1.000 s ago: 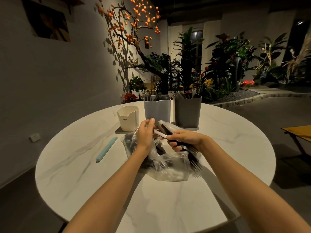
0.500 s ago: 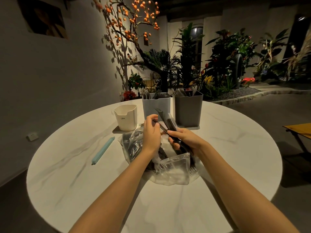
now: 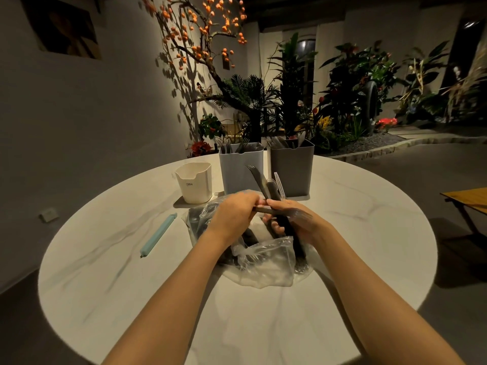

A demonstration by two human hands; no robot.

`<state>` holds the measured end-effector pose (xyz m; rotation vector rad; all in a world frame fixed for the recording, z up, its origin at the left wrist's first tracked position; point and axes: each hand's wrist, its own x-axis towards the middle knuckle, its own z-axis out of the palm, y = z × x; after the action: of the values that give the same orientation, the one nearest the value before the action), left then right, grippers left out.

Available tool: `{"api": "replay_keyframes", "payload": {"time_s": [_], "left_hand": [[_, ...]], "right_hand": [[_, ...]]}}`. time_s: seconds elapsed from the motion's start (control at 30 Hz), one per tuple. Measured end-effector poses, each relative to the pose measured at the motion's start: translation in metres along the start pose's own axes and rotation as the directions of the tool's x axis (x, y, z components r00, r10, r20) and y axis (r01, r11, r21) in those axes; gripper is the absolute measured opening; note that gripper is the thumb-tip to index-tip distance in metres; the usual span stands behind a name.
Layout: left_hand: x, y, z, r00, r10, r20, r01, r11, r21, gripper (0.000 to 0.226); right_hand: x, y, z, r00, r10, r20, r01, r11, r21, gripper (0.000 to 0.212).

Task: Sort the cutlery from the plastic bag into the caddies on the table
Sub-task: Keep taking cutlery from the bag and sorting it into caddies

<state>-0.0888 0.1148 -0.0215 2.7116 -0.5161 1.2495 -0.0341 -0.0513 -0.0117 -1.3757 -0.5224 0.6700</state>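
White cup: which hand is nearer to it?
Left. The left hand is over the bag, just right of and nearer than the white cup; the right hand lies farther right, gripping cutlery.

Both forearms extended forward, converging at centre. Left hand [image 3: 232, 214] held knuckles-up, fingers curled in a pinch. Right hand [image 3: 292, 219] turned palm-inward, fingers wrapped in a grip. Hands nearly touching.

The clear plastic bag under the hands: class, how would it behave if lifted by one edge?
The plastic bag looks thin and crumpled, so it would probably flop. Dark cutlery still inside would likely slide and sag to its lowest point.
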Motion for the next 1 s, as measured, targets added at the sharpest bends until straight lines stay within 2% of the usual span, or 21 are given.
{"api": "replay_keyframes", "payload": {"time_s": [0.07, 0.17, 0.3, 0.37, 0.47, 0.57, 0.6, 0.67, 0.77, 0.87, 1.0], "left_hand": [[-0.005, -0.004, -0.002, 0.995, -0.091, 0.038, 0.092, 0.996, -0.011, 0.005], [-0.006, -0.002, -0.006, 0.943, -0.309, 0.119, 0.32, 0.944, -0.079, 0.023], [-0.003, 0.012, -0.009, 0.897, -0.421, 0.135, 0.442, 0.853, -0.278, 0.034], [0.0, 0.016, -0.006, 0.853, -0.49, 0.179, 0.516, 0.738, -0.436, 0.036], [0.006, 0.028, -0.006, 0.783, -0.538, 0.314, 0.58, 0.446, -0.682, 0.025], [0.011, 0.04, -0.006, 0.678, -0.599, 0.426, 0.644, 0.204, -0.737, 0.02], [0.012, 0.043, -0.004, 0.642, -0.614, 0.459, 0.672, 0.162, -0.723, 0.02], [0.012, 0.046, 0.0, 0.598, -0.636, 0.487, 0.718, 0.155, -0.679, 0.018], [0.01, 0.049, 0.003, 0.619, -0.641, 0.453, 0.7, 0.188, -0.689, 0.02], [0.01, 0.054, 0.001, 0.633, -0.649, 0.423, 0.627, 0.108, -0.772, 0.02], [0.012, 0.055, 0.002, 0.521, -0.752, 0.403, 0.571, -0.045, -0.82, 0.028]], "right_hand": [[-0.003, 0.001, -0.002, 1.0, -0.009, -0.015, 0.009, 1.0, 0.028, 0.026], [-0.002, 0.004, -0.006, 0.999, -0.044, -0.027, 0.045, 0.998, 0.054, 0.031], [-0.003, 0.003, -0.001, 0.995, -0.095, -0.036, 0.098, 0.992, 0.082, 0.031], [-0.003, 0.003, 0.001, 0.992, -0.116, -0.047, 0.119, 0.99, 0.08, 0.031], [-0.001, 0.004, 0.0, 0.987, -0.143, -0.068, 0.153, 0.974, 0.166, 0.025], [0.0, 0.004, 0.0, 0.987, -0.136, -0.085, 0.15, 0.973, 0.178, 0.019], [0.0, 0.004, 0.001, 0.987, -0.134, -0.084, 0.147, 0.972, 0.183, 0.019], [-0.001, 0.003, 0.003, 0.987, -0.138, -0.079, 0.151, 0.967, 0.205, 0.019], [-0.003, 0.003, 0.007, 0.987, -0.146, -0.07, 0.158, 0.967, 0.199, 0.021], [-0.003, 0.004, 0.008, 0.989, -0.142, -0.045, 0.145, 0.986, 0.082, 0.023], [-0.007, 0.004, 0.012, 0.988, -0.154, -0.002, 0.154, 0.987, -0.049, 0.021]]}}
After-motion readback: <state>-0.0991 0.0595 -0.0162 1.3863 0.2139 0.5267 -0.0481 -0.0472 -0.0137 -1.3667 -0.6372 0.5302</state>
